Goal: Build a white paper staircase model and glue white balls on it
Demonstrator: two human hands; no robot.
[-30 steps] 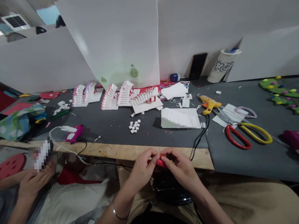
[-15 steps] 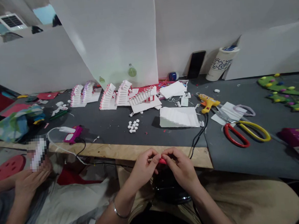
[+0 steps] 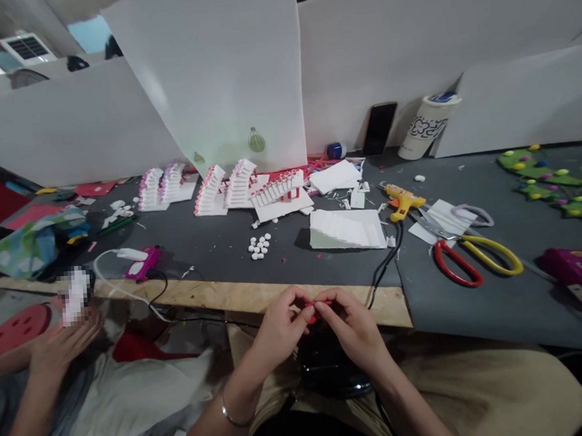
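Thumb and fingers of my left hand [image 3: 286, 325] pinch a small red piece [image 3: 313, 319] just past the table's front edge. From the other side my right hand [image 3: 347, 321] grips the same piece, with both thumbs nearly touching. Most of the piece is hidden by my fingers, so its shape cannot be told. Beyond my hands lie a cluster of small white pellets [image 3: 259, 247] and a white folded paper stack [image 3: 348, 229]. White stair-like models with red pegs [image 3: 277, 194] stand farther back on the grey table [image 3: 214, 246].
To the right are a yellow glue gun [image 3: 402, 202], red-and-yellow-handled scissors [image 3: 456, 264], a cup [image 3: 426, 127] and a phone [image 3: 380, 128]. A purple device [image 3: 143, 263] with cables sits left. Another person's hand [image 3: 69, 340] holds something blurred at the far left.
The red piece has turned between my fingers and shows differently, with a thin part now above my right thumb. My hands remain almost in place. The view has shifted slightly.
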